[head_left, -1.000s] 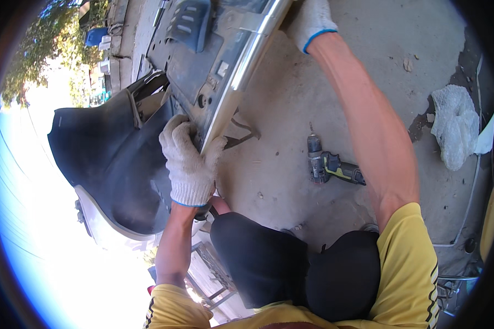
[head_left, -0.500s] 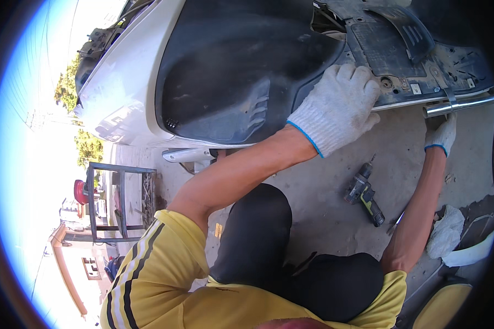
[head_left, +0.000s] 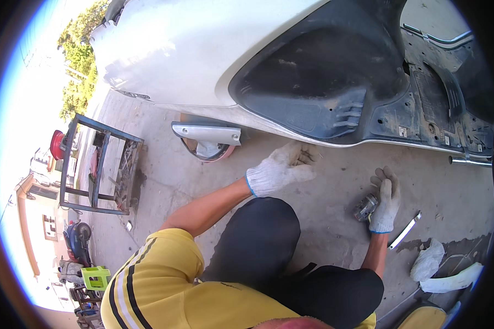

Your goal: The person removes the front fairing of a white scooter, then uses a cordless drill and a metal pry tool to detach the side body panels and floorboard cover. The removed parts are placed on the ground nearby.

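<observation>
A large white car bumper (head_left: 203, 49) with a black inner liner (head_left: 324, 82) lies on the concrete in front of me. My gloved left hand (head_left: 280, 171) rests fingers-down on the ground, just below the bumper's lower edge. Further right, my gloved right hand (head_left: 384, 204) is curled around a small cordless drill (head_left: 365, 208) that sits on the concrete. My knees in black trousers fill the lower middle of the view.
A silver bracket (head_left: 206, 134) lies under the bumper at the left. A dark metal frame stand (head_left: 99, 164) is further left. A thin metal strip (head_left: 405, 230) and white rags (head_left: 428, 262) lie at the right. A chrome pipe end (head_left: 469, 161) sticks out near the bumper.
My left hand has come off the bumper liner down to the ground. My right hand has left the bumper's edge and closed on the drill. The view has swung.
</observation>
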{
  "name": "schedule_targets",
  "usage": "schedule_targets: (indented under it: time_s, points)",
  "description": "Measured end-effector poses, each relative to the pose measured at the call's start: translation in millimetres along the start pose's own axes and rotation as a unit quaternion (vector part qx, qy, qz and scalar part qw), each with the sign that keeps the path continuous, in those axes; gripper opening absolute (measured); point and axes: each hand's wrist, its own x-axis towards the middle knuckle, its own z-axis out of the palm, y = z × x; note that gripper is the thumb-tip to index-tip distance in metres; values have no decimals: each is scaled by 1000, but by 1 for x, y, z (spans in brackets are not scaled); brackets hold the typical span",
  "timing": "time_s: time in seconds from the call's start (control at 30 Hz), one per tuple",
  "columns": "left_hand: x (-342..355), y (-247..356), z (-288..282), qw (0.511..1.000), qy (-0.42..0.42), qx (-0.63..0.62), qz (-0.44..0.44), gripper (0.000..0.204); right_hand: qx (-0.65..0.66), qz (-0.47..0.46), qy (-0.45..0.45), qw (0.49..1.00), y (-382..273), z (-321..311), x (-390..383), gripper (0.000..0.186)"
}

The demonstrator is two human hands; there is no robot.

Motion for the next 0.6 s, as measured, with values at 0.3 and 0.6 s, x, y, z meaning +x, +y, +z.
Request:
schedule_targets:
  time_s: [0.3,0.6]
  points:
    - [-29,22,-78,853,212,-396,265,122,281,8,27,959,-88,82,31,94]
    - [-12,-11,-77,796,242,-485,269,111,343,66,70,934,-107,82,55,81]
